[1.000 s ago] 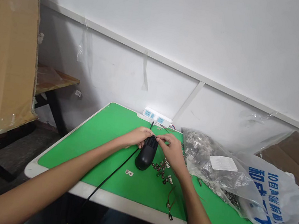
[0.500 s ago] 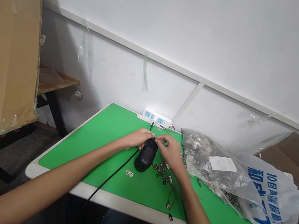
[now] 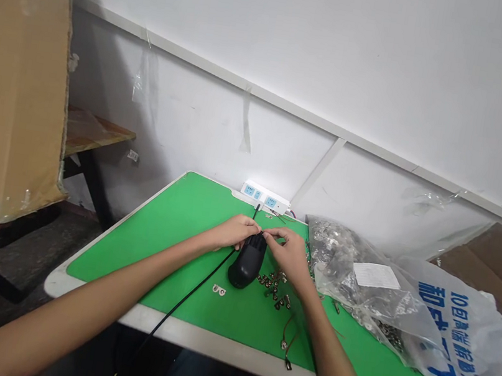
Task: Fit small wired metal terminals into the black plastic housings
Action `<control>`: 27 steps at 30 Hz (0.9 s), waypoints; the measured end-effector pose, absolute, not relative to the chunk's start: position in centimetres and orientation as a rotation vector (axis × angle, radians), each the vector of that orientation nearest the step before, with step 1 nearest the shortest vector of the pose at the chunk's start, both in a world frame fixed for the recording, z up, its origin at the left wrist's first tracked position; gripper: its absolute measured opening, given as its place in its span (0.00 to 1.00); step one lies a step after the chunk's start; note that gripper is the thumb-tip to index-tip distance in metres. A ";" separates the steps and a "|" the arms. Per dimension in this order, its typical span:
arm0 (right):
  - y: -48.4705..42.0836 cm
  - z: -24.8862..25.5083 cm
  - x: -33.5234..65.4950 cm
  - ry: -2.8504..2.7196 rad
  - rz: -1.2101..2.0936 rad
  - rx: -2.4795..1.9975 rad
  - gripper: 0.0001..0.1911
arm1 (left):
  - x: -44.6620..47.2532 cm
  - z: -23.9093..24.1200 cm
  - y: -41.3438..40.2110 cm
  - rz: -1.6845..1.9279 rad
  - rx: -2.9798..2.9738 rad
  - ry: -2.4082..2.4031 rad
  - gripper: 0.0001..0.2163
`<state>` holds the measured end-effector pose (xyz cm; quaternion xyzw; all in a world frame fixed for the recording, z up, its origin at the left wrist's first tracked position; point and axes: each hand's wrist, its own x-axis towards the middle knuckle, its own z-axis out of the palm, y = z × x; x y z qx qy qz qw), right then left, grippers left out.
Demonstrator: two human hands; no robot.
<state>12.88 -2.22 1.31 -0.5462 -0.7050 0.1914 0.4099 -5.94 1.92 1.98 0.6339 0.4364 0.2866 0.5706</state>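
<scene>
- On my feed the green table (image 3: 156, 218) looks evenly lit.
- Behind it, I get a bright white wall (image 3: 346, 58).
- Left of it, a soft shadow borders the cardboard (image 3: 15, 90) and the floor (image 3: 63, 248) is dim.
- On its right, the plastic bag (image 3: 336, 251) glints.
- On it, the black device (image 3: 245, 267) swallows detail and small metal pieces (image 3: 279, 304) look soft.
- Before it, wide-angle stretch lengthens the forearms (image 3: 88, 299).

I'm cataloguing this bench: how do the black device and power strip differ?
The black device has a dark, rounded near end; the power strip is white and boxy, with blue-faced sockets. The left hand and right hand are at the device's far end; the power strip stands beyond them, by the wall. Both are longer than wide.
</scene>
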 end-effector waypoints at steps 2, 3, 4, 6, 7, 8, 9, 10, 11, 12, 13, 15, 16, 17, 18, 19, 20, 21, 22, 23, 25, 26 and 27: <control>-2.2 1.5 13.0 -1.735 0.497 -1.383 0.12 | -5.9 1.9 1.9 0.687 1.474 1.024 0.10; -2.3 1.6 13.0 -1.717 0.502 -1.384 0.12 | -5.9 1.9 1.9 0.692 1.470 1.022 0.10; -2.3 1.7 13.0 -1.703 0.506 -1.382 0.13 | -5.9 2.0 1.9 0.699 1.468 1.020 0.10; -2.5 1.9 12.8 -1.674 0.518 -1.375 0.15 | -5.9 2.1 1.8 0.720 1.469 1.017 0.09; -2.6 2.1 12.8 -1.654 0.525 -1.376 0.16 | -5.9 2.2 1.8 0.737 1.472 1.012 0.08; -2.6 2.2 12.7 -1.634 0.542 -1.381 0.17 | -5.8 2.3 1.7 0.758 1.474 1.003 0.08; -2.7 2.3 12.7 -1.619 0.572 -1.386 0.17 | -5.7 2.4 1.6 0.781 1.476 0.988 0.09; -2.8 2.4 12.7 -1.609 0.613 -1.388 0.17 | -5.7 2.5 1.5 0.805 1.481 0.968 0.09; -2.8 2.5 12.8 -1.608 0.656 -1.385 0.17 | -5.6 2.6 1.4 0.830 1.490 0.945 0.10; -2.9 2.6 12.8 -1.614 0.691 -1.379 0.16 | -5.5 2.6 1.3 0.856 1.501 0.923 0.11; -3.0 2.6 12.9 -1.623 0.709 -1.376 0.15 | -5.4 2.6 1.1 0.878 1.515 0.904 0.12; -3.2 2.8 12.9 -1.638 0.681 -1.388 0.13 | -5.3 2.5 0.9 0.916 1.543 0.878 0.13; -3.3 2.9 12.9 -1.641 0.655 -1.398 0.12 | -5.2 2.4 0.8 0.926 1.556 0.867 0.14; -3.5 3.0 12.8 -1.641 0.635 -1.405 0.12 | -5.2 2.4 0.7 0.929 1.569 0.857 0.15; -3.6 3.1 12.7 -1.641 0.621 -1.406 0.12 | -5.1 2.3 0.7 0.926 1.583 0.848 0.15; -3.7 3.2 12.6 -1.642 0.612 -1.404 0.12 | -5.1 2.2 0.6 0.920 1.598 0.843 0.16; -3.8 3.2 12.5 -1.643 0.604 -1.406 0.13 | -5.1 2.2 0.6 0.913 1.611 0.842 0.16; -3.8 3.2 12.4 -1.644 0.595 -1.412 0.14 | -5.1 2.1 0.6 0.907 1.623 0.845 0.16; -3.9 3.2 12.4 -1.644 0.584 -1.421 0.16 | -5.1 2.1 0.6 0.905 1.631 0.849 0.16; -3.9 3.2 12.3 -1.644 0.576 -1.429 0.17 | -5.1 2.1 0.5 0.905 1.638 0.852 0.16; -3.7 3.0 12.3 -1.643 0.575 -1.435 0.19 | -5.0 2.2 0.4 0.909 1.647 0.857 0.16; -3.7 2.9 12.4 -1.644 0.577 -1.432 0.20 | -5.0 2.2 0.3 0.913 1.649 0.859 0.16; -3.6 2.8 12.4 -1.648 0.577 -1.429 0.20 | -5.0 2.2 0.3 0.916 1.650 0.860 0.16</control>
